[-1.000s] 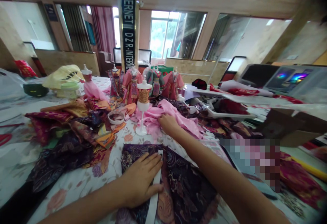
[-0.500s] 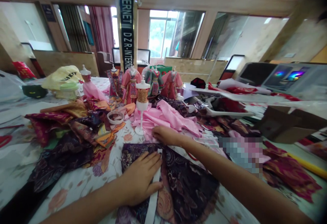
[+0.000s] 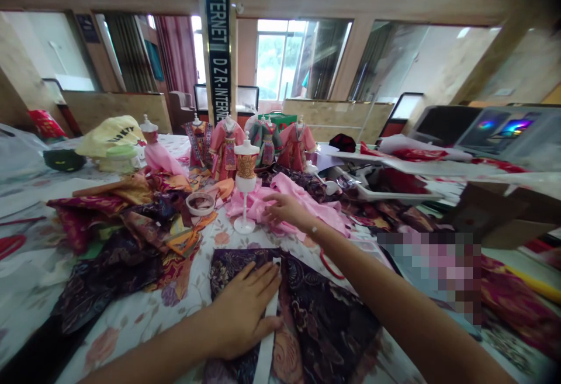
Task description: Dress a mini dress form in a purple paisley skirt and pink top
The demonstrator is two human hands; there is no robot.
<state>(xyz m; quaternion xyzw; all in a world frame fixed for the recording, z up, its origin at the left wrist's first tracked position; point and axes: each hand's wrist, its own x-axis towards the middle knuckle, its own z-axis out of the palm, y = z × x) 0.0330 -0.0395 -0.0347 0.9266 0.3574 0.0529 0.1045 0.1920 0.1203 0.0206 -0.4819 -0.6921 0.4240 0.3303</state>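
Dark brocade cloth point(image 3: 315, 320) lies flat on the flowered tablecloth point(image 3: 144, 314), nearest to us, with a white paper strip point(image 3: 266, 337) running down its middle. Our left hand point(image 3: 245, 311) presses palm-down on this cloth, fingers spread and flat, its fingertips on the strip. Our right hand point(image 3: 284, 208) reaches beyond the brocade cloth, fingers loosely open and resting on a rumpled pink fabric point(image 3: 302, 200); it grips nothing that we can see.

Just beyond the brocade cloth and left of the pink fabric stands a small white mannequin point(image 3: 245, 168) on a thin stand, wearing a gold bodice. Left of the brocade cloth we see a heap of patterned fabric scraps point(image 3: 127, 220) with a roll of clear tape point(image 3: 200, 203) at its edge. Farther off, behind the mannequin, a row of dressed dolls point(image 3: 258, 138) stands upright in pink and green robes. Far left of the brocade cloth sit a yellow cap point(image 3: 109, 132) and a pale green jar point(image 3: 120, 156).

Behind the table rise a dark pillar with white lettering point(image 3: 219, 39), wooden panelling and bright windows point(image 3: 280, 56).
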